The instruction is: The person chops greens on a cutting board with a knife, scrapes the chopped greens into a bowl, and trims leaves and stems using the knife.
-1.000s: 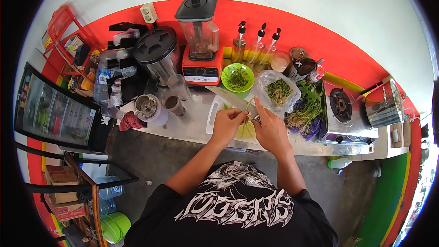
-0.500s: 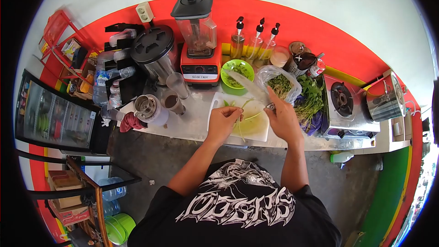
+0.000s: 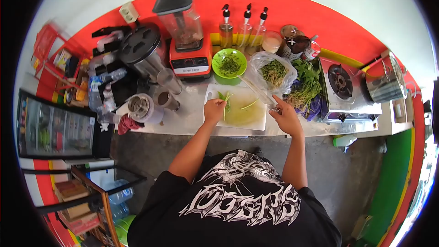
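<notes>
My left hand (image 3: 214, 111) pinches a small bunch of green leafy stems (image 3: 225, 102) over the left part of a white cutting board (image 3: 252, 123). In my right hand (image 3: 287, 118) is a knife (image 3: 258, 92), its blade slanting up and left over the board's right edge. A loose stem piece (image 3: 249, 104) lies on the board, whose middle is stained green. Just behind it stands a green bowl (image 3: 225, 80) holding chopped greens. A clear plastic bag (image 3: 289, 80) with cut greens sits right of the bowl, close to the knife.
Leafy greens (image 3: 308, 80) rest on purple plastic beside a gas stove (image 3: 340, 82) with a steel pot (image 3: 385, 82). A red blender (image 3: 190, 59), pump bottles (image 3: 244, 29), a tall cup (image 3: 168, 81) and a dark-filled cup (image 3: 167, 101) stand along the steel counter.
My left hand has moved left with the greens, away from the knife. The knife has drawn back from over the bowl. A stem piece now lies loose on the board. The view has shifted slightly.
</notes>
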The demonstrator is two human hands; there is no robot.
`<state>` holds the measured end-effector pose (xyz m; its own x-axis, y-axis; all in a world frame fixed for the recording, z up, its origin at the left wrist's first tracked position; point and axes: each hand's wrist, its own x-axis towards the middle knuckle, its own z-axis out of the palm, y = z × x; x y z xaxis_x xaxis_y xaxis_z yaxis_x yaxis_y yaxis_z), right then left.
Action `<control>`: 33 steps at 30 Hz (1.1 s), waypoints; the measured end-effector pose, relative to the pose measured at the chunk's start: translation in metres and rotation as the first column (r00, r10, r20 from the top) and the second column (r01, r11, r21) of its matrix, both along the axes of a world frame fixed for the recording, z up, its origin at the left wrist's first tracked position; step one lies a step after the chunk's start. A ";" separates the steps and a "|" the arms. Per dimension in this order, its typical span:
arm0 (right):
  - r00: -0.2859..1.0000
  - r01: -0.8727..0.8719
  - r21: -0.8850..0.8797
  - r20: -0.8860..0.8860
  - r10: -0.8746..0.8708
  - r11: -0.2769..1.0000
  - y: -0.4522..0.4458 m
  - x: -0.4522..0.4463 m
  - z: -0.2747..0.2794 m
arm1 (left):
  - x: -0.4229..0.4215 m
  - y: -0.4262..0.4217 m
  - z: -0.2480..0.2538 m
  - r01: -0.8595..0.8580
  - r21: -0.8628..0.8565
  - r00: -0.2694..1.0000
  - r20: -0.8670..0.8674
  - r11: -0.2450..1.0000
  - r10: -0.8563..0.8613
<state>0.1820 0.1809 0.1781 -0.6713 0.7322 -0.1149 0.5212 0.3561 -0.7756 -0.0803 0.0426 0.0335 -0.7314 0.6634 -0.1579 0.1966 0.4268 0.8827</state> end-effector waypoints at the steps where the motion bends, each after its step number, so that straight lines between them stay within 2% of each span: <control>1: 0.999 0.024 -0.017 -0.026 -0.025 1.000 -0.001 0.006 -0.003 | 0.000 0.003 -0.003 -0.013 -0.029 0.999 -0.046 1.000 0.012; 3: 0.994 0.090 -0.055 -0.049 -0.093 0.994 -0.002 0.017 -0.006 | 0.000 0.009 -0.006 0.006 -0.065 0.995 -0.096 0.998 -0.013; 5: 0.986 0.150 -0.092 -0.059 -0.156 0.984 -0.006 0.029 -0.006 | 0.005 0.015 -0.006 -0.020 -0.109 0.972 -0.234 0.994 -0.006; 6: 0.983 0.162 -0.107 -0.073 -0.170 0.981 -0.007 0.033 -0.004 | 0.008 0.020 -0.006 -0.024 -0.172 0.906 -0.419 0.985 -0.051; 7: 0.980 0.170 -0.119 -0.088 -0.181 0.978 -0.008 0.036 -0.004 | 0.014 0.025 -0.007 -0.004 -0.173 0.904 -0.422 0.985 -0.071; 9: 0.969 0.209 -0.132 -0.103 -0.223 0.969 -0.012 0.045 -0.007 | 0.028 0.032 -0.009 0.044 -0.165 0.856 -0.503 0.985 -0.123; 10: 0.966 0.218 -0.138 -0.112 -0.233 0.966 -0.014 0.049 -0.007 | 0.031 0.036 -0.020 0.184 -0.080 0.826 -0.528 0.980 -0.198; 11: 0.962 0.227 -0.142 -0.120 -0.244 0.964 -0.015 0.054 -0.007 | 0.036 0.040 -0.026 0.202 -0.077 0.822 -0.528 0.976 -0.212; 13: 0.954 0.257 -0.163 -0.114 -0.277 0.953 -0.021 0.062 0.000 | 0.054 0.049 -0.027 0.305 -0.187 0.845 -0.400 0.934 -0.356; 14: 0.951 0.267 -0.187 -0.111 -0.290 0.945 -0.023 0.065 0.003 | 0.059 0.051 -0.027 0.319 -0.181 0.842 -0.397 0.930 -0.366; 16: 0.939 0.296 -0.184 -0.122 -0.320 0.937 -0.027 0.074 0.004 | 0.065 0.054 -0.030 0.319 -0.239 0.764 -0.507 0.917 -0.398; 17: 0.932 0.309 -0.189 -0.136 -0.336 0.932 -0.029 0.078 0.005 | 0.065 0.055 -0.031 0.328 -0.231 0.764 -0.506 0.916 -0.401; 19: 0.930 0.297 -0.189 -0.163 -0.328 0.936 -0.034 0.082 0.014 | 0.064 0.055 -0.031 0.396 -0.318 0.718 -0.478 0.862 -0.506; 23: 0.910 0.333 -0.203 -0.188 -0.370 0.921 -0.041 0.090 0.016 | 0.061 0.052 -0.038 0.378 -0.316 0.719 -0.492 0.870 -0.491; 25: 0.904 0.349 -0.192 -0.188 -0.383 0.917 -0.046 0.091 0.015 | 0.059 0.053 -0.028 0.442 -0.080 0.881 -0.151 0.893 -0.449; 26: 0.900 0.353 -0.202 -0.193 -0.391 0.913 -0.049 0.091 0.014 | 0.057 0.056 -0.023 0.444 -0.082 0.880 -0.151 0.892 -0.451; 27: 0.895 0.359 -0.211 -0.199 -0.400 0.909 -0.051 0.091 0.014 | 0.056 0.061 -0.003 0.498 0.005 0.859 0.139 0.867 -0.494; 28: 0.893 0.361 -0.213 -0.201 -0.403 0.908 -0.052 0.088 0.016 | 0.055 0.064 0.018 0.523 0.103 0.753 0.410 0.846 -0.515; 29: 0.892 0.356 -0.216 -0.211 -0.399 0.909 -0.055 0.083 0.021 | 0.056 0.064 0.039 0.524 0.101 0.753 0.408 0.845 -0.516; 31: 0.893 0.343 -0.217 -0.225 -0.389 0.914 -0.058 0.072 0.031 | 0.062 0.063 0.083 0.428 0.383 0.600 0.557 0.819 -0.574; 33: 0.921 0.282 -0.198 -0.218 -0.323 0.939 -0.061 0.059 0.042 | 0.064 0.059 0.113 0.380 0.445 0.588 0.561 0.811 -0.583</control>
<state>0.2409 0.1202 0.2201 -0.4429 0.8900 -0.1084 0.3717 0.0722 -0.9255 -0.0162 0.1019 0.1464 -0.0654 0.9721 -0.2252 -0.3530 0.1886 0.9164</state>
